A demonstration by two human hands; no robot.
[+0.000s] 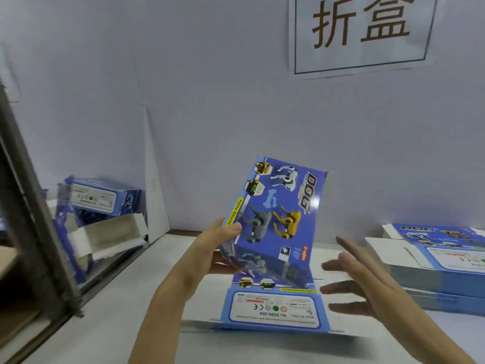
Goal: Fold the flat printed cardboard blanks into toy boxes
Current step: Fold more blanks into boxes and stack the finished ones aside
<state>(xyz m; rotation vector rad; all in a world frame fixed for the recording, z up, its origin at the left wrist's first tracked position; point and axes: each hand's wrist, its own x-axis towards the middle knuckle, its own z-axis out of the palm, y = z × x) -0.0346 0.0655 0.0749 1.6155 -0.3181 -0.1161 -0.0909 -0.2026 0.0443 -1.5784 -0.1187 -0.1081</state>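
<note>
Head view, near to far. At 6 o'clock a flat printed blank (pixel 273 308) lies on the white table (pixel 105 324), its label panel with the warning marks and item number facing up and reading upside down. Its far edge meets the lower edge of the box above; whether the two are joined cannot be told.

Just above, at the centre, the left hand (pixel 217 248) grips the blue toy box (pixel 275 214) at its lower left corner, thumb pressed on the printed front face and fingers curled beneath. The box is held off the table, tilted with its top toward 1 o'clock, and shows robot dogs and the word DOG.

At 4 o'clock the right hand (pixel 359 282) is spread, fingers straight and apart, palm turned toward the box but clear of it; it is blurred.

At 3 o'clock a stack of flat blanks (pixel 441 261) rests on the table, well apart from the held box.

At 9 o'clock, beside a slanted metal frame (pixel 29 206), several folded boxes (pixel 102 198) lie in a heap, one open with its white inside showing.

At 12 to 1 o'clock, on the pale wall, hangs a paper sign (pixel 362 32) with two large characters.
</note>
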